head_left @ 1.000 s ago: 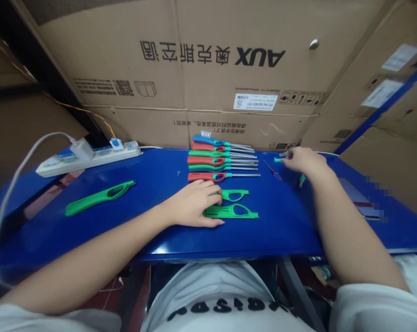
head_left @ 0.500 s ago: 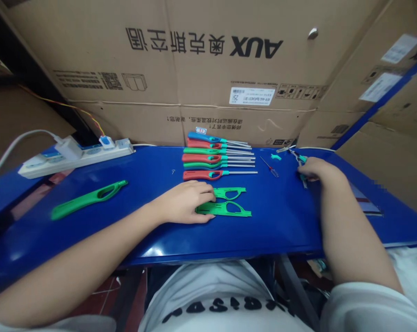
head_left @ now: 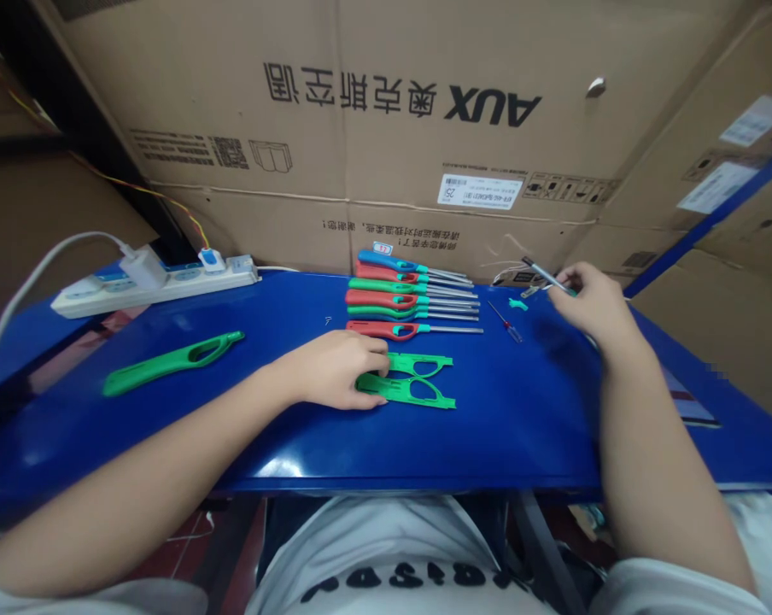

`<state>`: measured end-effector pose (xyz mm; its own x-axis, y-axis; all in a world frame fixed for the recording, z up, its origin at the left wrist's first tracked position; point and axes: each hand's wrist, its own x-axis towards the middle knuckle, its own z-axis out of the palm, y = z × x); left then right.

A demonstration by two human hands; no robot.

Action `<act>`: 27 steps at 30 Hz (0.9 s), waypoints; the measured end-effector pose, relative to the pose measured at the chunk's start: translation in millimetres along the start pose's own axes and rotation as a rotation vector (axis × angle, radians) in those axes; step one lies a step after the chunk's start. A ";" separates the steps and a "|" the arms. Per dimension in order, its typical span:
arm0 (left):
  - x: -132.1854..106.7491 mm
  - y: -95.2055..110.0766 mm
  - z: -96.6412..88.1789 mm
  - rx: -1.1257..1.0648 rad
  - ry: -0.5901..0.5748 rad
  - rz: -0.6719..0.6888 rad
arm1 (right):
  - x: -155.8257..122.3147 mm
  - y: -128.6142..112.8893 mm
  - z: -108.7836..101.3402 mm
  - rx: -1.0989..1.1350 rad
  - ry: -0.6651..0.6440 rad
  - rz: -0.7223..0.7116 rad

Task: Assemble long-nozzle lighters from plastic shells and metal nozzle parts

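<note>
- Nearest, a white printed T-shirt point(head_left: 386, 555) shows below the front edge of the blue workbench point(head_left: 520, 444).
- The left hand point(head_left: 331, 371) lies palm down, its fingers close together and curled over the left ends of two green plastic lighter shell halves point(head_left: 421, 391). The halves lie side by side on the bench, and I cannot tell whether the hand grips them or only rests on them.
- The right hand point(head_left: 591, 299) is raised above the bench, narrowly pinching a slim metal tube point(head_left: 543, 274) between thumb and fingers.
- Just left of that hand lie a small teal plastic part point(head_left: 517, 304) and a red-handled screwdriver point(head_left: 505, 322).
- Farther back, six long-nosed utility lighters point(head_left: 412, 290) with red, green and blue handles lie in a tidy row, their metal stems pointing right.
- Well to the left lies a loose green lighter shell point(head_left: 172, 363).
- Farthest off are a white power strip point(head_left: 155, 290), its white cable point(head_left: 40, 278), and AUX cardboard cartons point(head_left: 399, 171).
- Risks: a loose pinch could drop the tube, which might roll on the glossy bench. Uneven pressure could skid the shell halves apart, and a careless right-hand move could knock the teal part or screwdriver.
</note>
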<state>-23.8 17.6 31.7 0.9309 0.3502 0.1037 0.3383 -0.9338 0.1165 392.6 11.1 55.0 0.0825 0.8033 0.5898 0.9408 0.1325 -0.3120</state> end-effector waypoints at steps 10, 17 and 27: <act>3.0 3.5 7.2 -0.204 0.506 -0.139 | -26.2 -87.5 13.9 0.265 -0.152 -0.380; 11.2 14.4 13.4 -0.711 0.791 -0.169 | -48.0 -124.9 26.0 0.337 -0.224 -0.657; 16.0 18.5 13.0 -1.250 0.439 -0.368 | -51.3 -120.3 37.8 0.267 -0.266 -0.695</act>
<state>-0.8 4.9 22.7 0.6166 0.7734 0.1473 -0.0122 -0.1778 0.9840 262.8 -24.1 34.1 -0.6079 0.5928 0.5282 0.6344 0.7627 -0.1258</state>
